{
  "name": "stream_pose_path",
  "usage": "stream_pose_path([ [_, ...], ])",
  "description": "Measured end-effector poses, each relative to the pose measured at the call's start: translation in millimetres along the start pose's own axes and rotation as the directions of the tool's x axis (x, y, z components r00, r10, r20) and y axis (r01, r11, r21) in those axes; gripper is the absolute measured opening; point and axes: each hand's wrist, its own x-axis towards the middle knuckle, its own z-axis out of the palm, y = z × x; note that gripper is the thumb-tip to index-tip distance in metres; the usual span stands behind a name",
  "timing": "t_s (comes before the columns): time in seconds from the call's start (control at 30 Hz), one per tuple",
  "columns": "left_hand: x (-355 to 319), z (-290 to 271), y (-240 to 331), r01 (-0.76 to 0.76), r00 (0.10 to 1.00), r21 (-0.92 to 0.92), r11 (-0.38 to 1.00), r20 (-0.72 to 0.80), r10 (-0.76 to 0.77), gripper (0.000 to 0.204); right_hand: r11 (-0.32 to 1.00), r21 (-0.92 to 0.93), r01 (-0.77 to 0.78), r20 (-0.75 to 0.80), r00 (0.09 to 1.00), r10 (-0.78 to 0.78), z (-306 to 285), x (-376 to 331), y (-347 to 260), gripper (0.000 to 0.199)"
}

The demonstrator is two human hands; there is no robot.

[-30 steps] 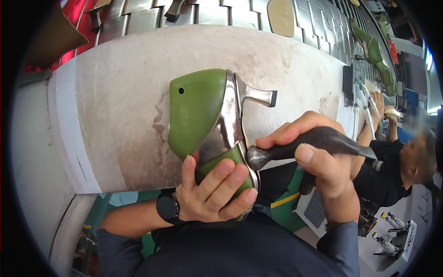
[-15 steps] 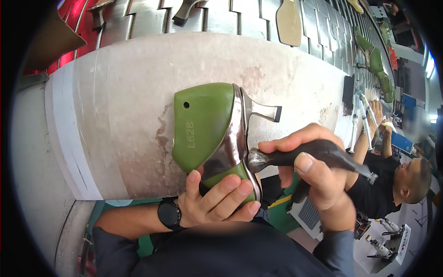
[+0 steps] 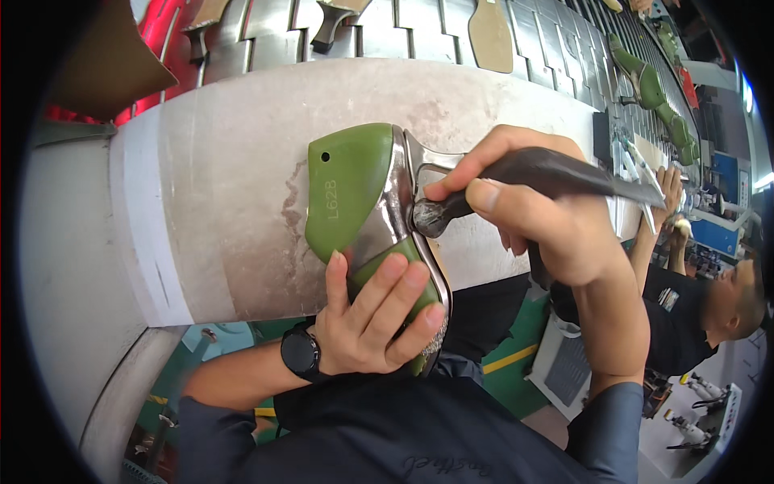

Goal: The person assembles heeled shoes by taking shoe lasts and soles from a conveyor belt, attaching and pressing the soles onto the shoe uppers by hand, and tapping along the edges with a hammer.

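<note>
A high-heeled shoe with a shiny metallic-brown upper lies on its side, fitted on a green shoe last. My left hand grips the toe part at the near edge of the work surface, fingers spread over the green last and the upper. Closed around a dark cobbler's hammer, my right hand holds it right at the head. The hammer's rounded face meets the edge of the sole near the heel's base, and its thin flat end points right. My right fingers partly cover the slim heel.
The shoe rests on a pale, stained work surface. Beyond it runs a metal slat conveyor carrying heels, a tan insole and green lasts. A co-worker is at the right, beside white tools.
My right hand and the hammer have moved up and left along the sole edge toward the heel. The shoe has shifted slightly up, my left hand still on it. The view has tilted a little.
</note>
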Motion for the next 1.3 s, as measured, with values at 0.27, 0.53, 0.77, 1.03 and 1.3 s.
stream_pose_path([
  [0.27, 4, -6, 3, -0.034, 0.999, 0.009, 0.999, 0.023, 0.034, 0.042, 0.974, 0.223, 0.040, 0.038, 0.998, -0.050, 1, -38, 31, 0.026],
  [0.53, 5, -13, -5, -0.144, 0.988, 0.106, 0.984, 0.065, 0.138, 0.080, 0.767, 0.301, 0.566, -0.587, 0.744, -0.318, 50, -148, 69, 0.044],
  [0.77, 16, -7, 0, -0.066, 0.998, 0.021, 0.998, -0.007, 0.067, 0.067, 0.895, 0.336, 0.294, -0.360, 0.918, -0.166, 52, -106, 64, 0.019],
  [1.03, 40, -57, -10, 0.228, 0.873, -0.599, 0.767, -0.224, -0.434, 0.070, 0.545, -0.759, 0.357, -0.264, 0.597, -0.758, 14, -86, 97, 0.053],
  [1.3, 86, -74, -47, 0.281, 0.933, -0.935, -0.215, 0.318, -0.169, 0.089, 0.221, 0.973, 0.061, 0.034, 0.915, -0.403, 58, -82, 103, 0.082],
])
